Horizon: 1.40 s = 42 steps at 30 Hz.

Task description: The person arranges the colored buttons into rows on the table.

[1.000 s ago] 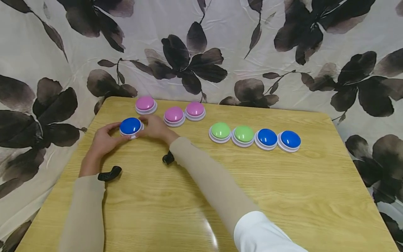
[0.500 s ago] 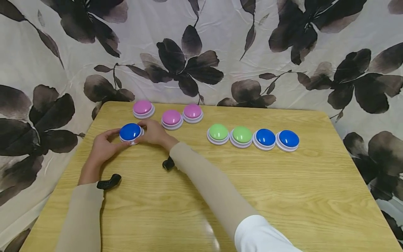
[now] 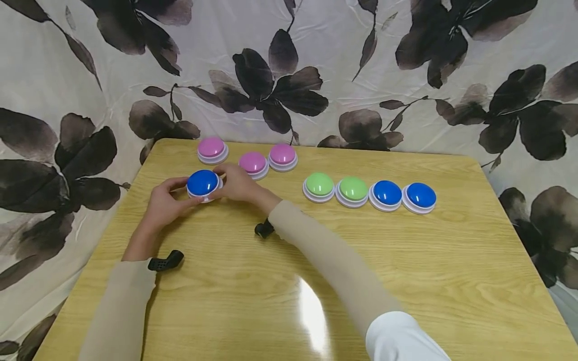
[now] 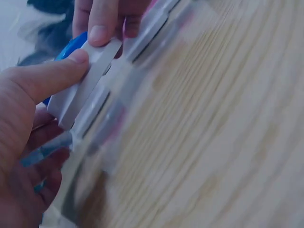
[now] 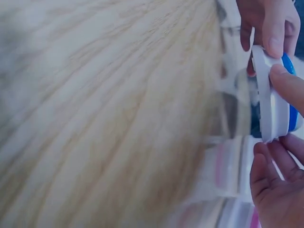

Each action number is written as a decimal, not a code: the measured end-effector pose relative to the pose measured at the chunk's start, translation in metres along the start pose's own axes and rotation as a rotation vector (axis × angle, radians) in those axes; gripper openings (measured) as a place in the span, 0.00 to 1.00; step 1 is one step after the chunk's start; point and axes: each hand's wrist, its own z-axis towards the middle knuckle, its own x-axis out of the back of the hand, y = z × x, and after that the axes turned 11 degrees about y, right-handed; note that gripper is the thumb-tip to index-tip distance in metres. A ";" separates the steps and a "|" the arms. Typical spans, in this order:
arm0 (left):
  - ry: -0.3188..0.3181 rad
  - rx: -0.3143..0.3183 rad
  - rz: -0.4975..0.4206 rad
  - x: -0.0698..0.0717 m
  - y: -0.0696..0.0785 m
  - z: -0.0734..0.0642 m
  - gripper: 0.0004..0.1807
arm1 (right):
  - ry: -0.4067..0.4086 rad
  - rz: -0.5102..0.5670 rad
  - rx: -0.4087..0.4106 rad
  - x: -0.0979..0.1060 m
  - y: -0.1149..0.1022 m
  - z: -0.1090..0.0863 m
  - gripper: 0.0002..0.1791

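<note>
A round push button with a blue dome on a white base (image 3: 202, 183) is held between both hands at the left of the table. My left hand (image 3: 166, 203) grips its left side, thumb at the near edge. From the right, my right hand (image 3: 239, 184) pinches the base between thumb and fingers. In the left wrist view, the white base (image 4: 83, 88) is tilted, with thumbs of both hands on its rim. The right wrist view shows the underside edge of the button (image 5: 271, 102) apart from the wooden surface.
Behind the hands stand a pink button (image 3: 211, 149) and two more pink buttons (image 3: 282, 156), one partly covered by the right hand. Rightward, two green buttons (image 3: 319, 185) and two blue buttons (image 3: 387, 193) form a row on the wooden table (image 3: 406, 271). A floral cloth (image 3: 343, 60) hangs behind.
Both hands have moved slightly to the right with the held blue button, nearer the pink buttons. The grip looks the same, and the other buttons keep their places.
</note>
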 end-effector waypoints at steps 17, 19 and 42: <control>0.070 -0.152 -0.145 -0.032 0.054 -0.029 0.33 | 0.049 -0.074 0.090 0.062 -0.014 -0.057 0.40; 0.076 -0.184 -0.160 -0.038 0.059 -0.033 0.32 | 0.060 -0.089 0.087 0.069 -0.014 -0.066 0.42; -0.120 -0.293 -0.221 -0.105 0.117 -0.064 0.33 | 0.254 -0.009 -0.080 0.123 0.009 -0.175 0.43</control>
